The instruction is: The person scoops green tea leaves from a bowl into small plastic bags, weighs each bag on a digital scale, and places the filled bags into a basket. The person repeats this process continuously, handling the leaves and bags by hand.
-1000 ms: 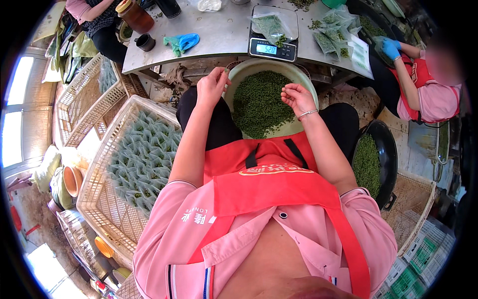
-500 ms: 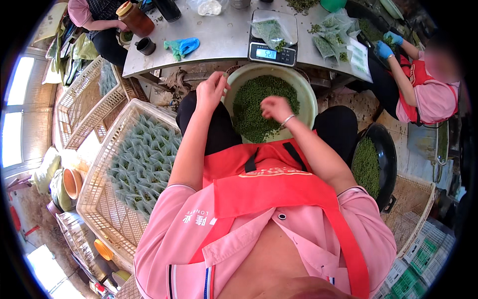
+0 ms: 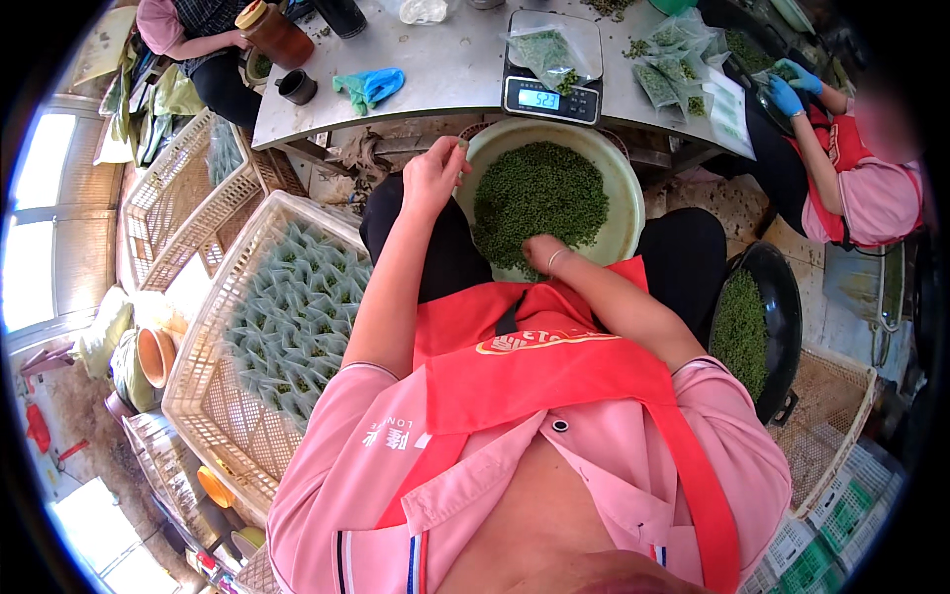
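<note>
A pale round basin [image 3: 625,188] between my knees holds a heap of small green berries [image 3: 539,198], like green peppercorns. At the near side of the heap my right hand [image 3: 543,253], with a bracelet on its wrist, reaches in with fingers curled down; what they hold, if anything, is hidden. My left hand [image 3: 433,178] is raised by the basin's left rim, thumb and fingers pinched, with a tiny greenish bit at the tips too small to name. On the metal table [image 3: 435,69] ahead, a digital scale [image 3: 550,99] carries a clear bag of berries [image 3: 546,57].
Left of me, a plastic crate [image 3: 188,381] holds rows of filled clear bags [image 3: 297,317]. To my right stands a black pan of berries [image 3: 740,332]. More bags [image 3: 673,74] and a blue glove [image 3: 376,87] lie on the table. Two co-workers sit at its ends, one blue-gloved [image 3: 787,94].
My right hand has come down from above the basin into the near side of the berries. My left hand stays raised by the rim, fingers more pinched. The whole view has shifted slightly.
</note>
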The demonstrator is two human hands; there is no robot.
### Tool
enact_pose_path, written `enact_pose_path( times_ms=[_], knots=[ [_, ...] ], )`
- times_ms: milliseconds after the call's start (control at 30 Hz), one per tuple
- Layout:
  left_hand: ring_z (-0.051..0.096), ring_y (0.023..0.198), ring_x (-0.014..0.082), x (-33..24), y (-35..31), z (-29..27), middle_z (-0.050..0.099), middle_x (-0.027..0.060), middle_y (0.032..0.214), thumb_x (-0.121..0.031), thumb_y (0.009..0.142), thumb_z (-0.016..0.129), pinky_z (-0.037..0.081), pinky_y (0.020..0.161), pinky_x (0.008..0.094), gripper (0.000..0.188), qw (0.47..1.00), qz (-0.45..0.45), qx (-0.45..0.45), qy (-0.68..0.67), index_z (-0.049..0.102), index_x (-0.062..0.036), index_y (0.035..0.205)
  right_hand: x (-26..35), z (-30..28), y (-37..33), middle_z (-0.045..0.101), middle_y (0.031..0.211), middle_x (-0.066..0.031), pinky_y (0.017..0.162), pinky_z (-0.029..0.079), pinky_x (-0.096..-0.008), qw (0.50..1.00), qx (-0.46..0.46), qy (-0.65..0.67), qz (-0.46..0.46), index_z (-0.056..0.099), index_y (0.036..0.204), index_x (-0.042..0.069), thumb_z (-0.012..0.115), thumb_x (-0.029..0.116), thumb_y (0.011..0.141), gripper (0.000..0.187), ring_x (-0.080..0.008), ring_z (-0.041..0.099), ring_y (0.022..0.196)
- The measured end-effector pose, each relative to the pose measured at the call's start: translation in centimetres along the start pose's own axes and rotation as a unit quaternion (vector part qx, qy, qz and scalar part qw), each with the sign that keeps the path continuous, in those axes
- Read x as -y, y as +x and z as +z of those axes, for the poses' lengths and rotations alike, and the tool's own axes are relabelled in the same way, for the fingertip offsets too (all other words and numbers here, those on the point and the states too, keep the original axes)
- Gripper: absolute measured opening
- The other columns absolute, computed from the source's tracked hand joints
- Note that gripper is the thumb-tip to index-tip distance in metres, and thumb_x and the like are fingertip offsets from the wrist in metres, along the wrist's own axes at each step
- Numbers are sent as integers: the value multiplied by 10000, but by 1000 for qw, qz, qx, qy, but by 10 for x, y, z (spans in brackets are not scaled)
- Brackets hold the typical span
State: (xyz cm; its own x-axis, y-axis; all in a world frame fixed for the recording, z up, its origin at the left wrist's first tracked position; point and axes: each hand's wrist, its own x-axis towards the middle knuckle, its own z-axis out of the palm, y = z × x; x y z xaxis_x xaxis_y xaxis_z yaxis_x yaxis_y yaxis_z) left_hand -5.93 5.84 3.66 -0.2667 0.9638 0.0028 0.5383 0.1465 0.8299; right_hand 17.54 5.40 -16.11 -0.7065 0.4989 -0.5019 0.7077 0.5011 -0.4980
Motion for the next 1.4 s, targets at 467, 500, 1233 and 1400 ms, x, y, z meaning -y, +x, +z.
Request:
enact_pose_path(
  times_ms=[467, 500, 1233, 1400],
  knots=[
    [622, 554, 135, 4, 0, 4, 662, 28, 673, -287, 899, 511, 479, 559, 276, 246, 999, 28, -5, 15, 616, -78, 975, 36, -252, -35, 617, 846, -121, 637, 569, -308, 585, -399, 702, -77, 523, 1039, -56, 621, 5, 806, 260, -206, 638, 679],
    [624, 556, 128, -4, -3, 1, 662, 24, 670, -279, 897, 509, 481, 561, 275, 242, 1000, 20, 3, 23, 615, -79, 981, 35, -248, -34, 617, 847, -120, 639, 570, -306, 583, -405, 701, -63, 528, 1028, -56, 622, 5, 807, 248, -206, 638, 679],
    [654, 693, 211, 6, 13, 14, 662, 65, 743, -264, 837, 586, 499, 633, 328, 189, 995, 60, -74, 31, 626, -133, 966, 37, -243, -19, 562, 1190, -40, 665, 517, -350, 826, -560, -19, -59, 596, 1091, 152, 601, 189, 807, 286, -266, 632, 792],
    [615, 916, 238, 2, 30, 17, 645, 74, 1002, -199, 754, 660, 474, 789, 351, 334, 961, 188, -164, 121, 585, -108, 1066, 57, -292, 3, 540, 1210, -21, 620, 518, -377, 816, -554, -141, -80, 634, 948, 188, 572, 202, 812, 149, -263, 635, 746]
  ],
)
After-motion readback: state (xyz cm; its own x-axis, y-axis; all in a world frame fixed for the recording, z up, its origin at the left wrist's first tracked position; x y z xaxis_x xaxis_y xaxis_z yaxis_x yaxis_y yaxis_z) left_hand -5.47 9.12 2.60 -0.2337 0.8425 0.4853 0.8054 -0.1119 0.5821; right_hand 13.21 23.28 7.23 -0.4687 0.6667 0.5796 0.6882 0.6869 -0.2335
